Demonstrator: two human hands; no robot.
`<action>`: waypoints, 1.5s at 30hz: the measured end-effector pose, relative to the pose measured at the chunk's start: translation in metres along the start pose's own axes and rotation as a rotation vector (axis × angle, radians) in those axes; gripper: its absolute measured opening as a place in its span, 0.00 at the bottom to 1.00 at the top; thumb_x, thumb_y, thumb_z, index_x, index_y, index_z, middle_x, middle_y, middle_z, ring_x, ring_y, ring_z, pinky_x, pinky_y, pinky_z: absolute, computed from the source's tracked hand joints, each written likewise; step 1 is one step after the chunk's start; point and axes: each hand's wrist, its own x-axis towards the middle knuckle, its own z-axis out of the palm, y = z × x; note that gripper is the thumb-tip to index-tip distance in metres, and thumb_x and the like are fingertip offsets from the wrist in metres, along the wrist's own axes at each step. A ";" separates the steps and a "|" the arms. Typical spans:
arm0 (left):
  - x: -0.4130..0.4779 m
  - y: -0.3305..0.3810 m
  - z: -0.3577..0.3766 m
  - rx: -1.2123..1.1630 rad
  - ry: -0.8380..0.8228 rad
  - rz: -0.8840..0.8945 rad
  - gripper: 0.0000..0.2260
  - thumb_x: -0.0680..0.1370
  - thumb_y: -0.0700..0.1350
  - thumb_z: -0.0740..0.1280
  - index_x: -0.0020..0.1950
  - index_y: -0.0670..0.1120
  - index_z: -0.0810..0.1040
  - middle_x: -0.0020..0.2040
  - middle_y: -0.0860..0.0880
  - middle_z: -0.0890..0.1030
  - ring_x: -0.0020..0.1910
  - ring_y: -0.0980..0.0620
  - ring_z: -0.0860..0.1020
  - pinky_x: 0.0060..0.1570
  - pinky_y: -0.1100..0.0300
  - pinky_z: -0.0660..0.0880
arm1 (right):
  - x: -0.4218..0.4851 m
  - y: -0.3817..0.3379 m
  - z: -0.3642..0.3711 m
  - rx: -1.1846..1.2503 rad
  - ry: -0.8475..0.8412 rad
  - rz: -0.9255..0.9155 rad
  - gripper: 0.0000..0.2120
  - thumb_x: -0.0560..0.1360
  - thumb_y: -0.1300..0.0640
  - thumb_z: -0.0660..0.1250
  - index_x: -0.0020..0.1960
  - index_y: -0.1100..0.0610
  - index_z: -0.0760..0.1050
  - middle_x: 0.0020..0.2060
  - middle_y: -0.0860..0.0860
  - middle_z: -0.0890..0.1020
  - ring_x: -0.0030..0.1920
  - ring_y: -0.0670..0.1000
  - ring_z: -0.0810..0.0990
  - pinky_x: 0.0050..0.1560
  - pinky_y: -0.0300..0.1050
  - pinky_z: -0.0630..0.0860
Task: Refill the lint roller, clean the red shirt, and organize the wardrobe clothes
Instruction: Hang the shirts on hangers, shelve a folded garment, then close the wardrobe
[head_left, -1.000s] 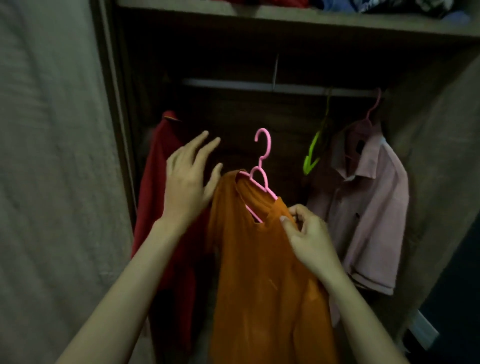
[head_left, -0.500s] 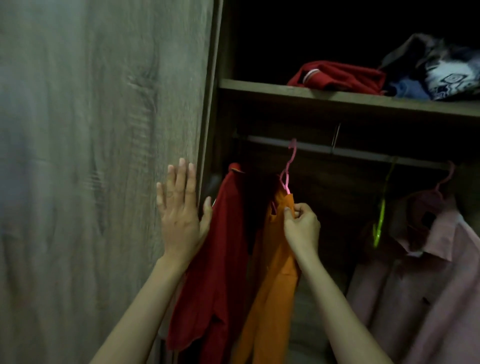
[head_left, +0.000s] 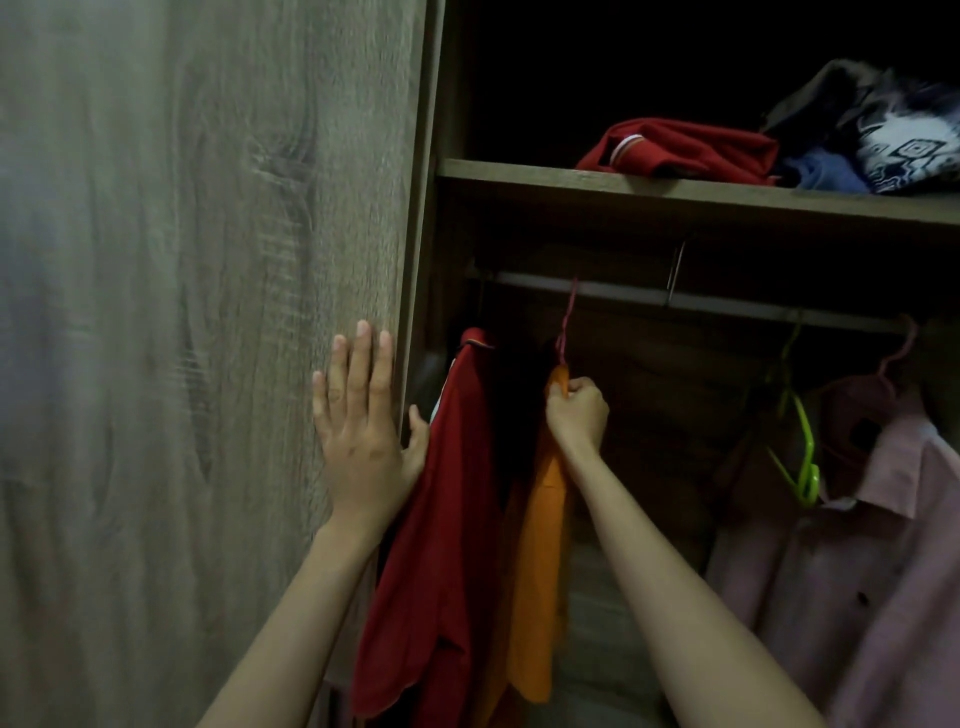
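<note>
A red shirt (head_left: 441, 545) hangs at the left end of the wardrobe rail (head_left: 727, 301). Beside it hangs an orange shirt (head_left: 540, 571) on a pink hanger (head_left: 567, 327) whose hook sits at the rail. My right hand (head_left: 576, 410) is shut on the orange shirt's collar at the hanger's neck. My left hand (head_left: 363, 431) lies flat and open against the wooden wardrobe door (head_left: 208, 312), fingers pointing up, thumb touching the red shirt.
A pink shirt (head_left: 857, 571) hangs at the right on a pink hanger, with a bare green hanger (head_left: 800, 441) next to it. The shelf (head_left: 519, 174) above holds a folded red garment (head_left: 685, 150) and a pile of dark patterned clothes (head_left: 883, 130).
The view has swung up and left. My right hand lifted the orange shirt's hanger up to the rail beside the red shirt. My left hand moved from the shirt onto the door.
</note>
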 end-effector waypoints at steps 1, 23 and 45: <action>0.000 0.000 0.000 -0.002 -0.003 0.000 0.36 0.73 0.40 0.68 0.77 0.42 0.55 0.78 0.42 0.57 0.78 0.44 0.53 0.75 0.41 0.51 | -0.003 0.005 0.000 -0.001 0.000 -0.005 0.04 0.79 0.56 0.62 0.52 0.55 0.74 0.41 0.50 0.79 0.39 0.48 0.79 0.39 0.42 0.76; 0.013 0.029 -0.021 -0.190 0.001 -0.017 0.31 0.77 0.48 0.64 0.76 0.41 0.57 0.77 0.43 0.58 0.78 0.43 0.54 0.76 0.44 0.51 | -0.079 0.006 -0.080 0.187 0.176 -0.533 0.19 0.78 0.51 0.63 0.68 0.53 0.69 0.62 0.50 0.74 0.58 0.46 0.75 0.52 0.37 0.75; 0.225 0.156 0.042 -0.425 -0.324 0.212 0.09 0.79 0.53 0.64 0.55 0.51 0.76 0.45 0.55 0.80 0.47 0.53 0.79 0.55 0.50 0.74 | 0.083 -0.175 -0.202 -0.797 -0.050 -0.741 0.32 0.73 0.33 0.58 0.72 0.46 0.63 0.66 0.51 0.73 0.66 0.54 0.70 0.65 0.54 0.61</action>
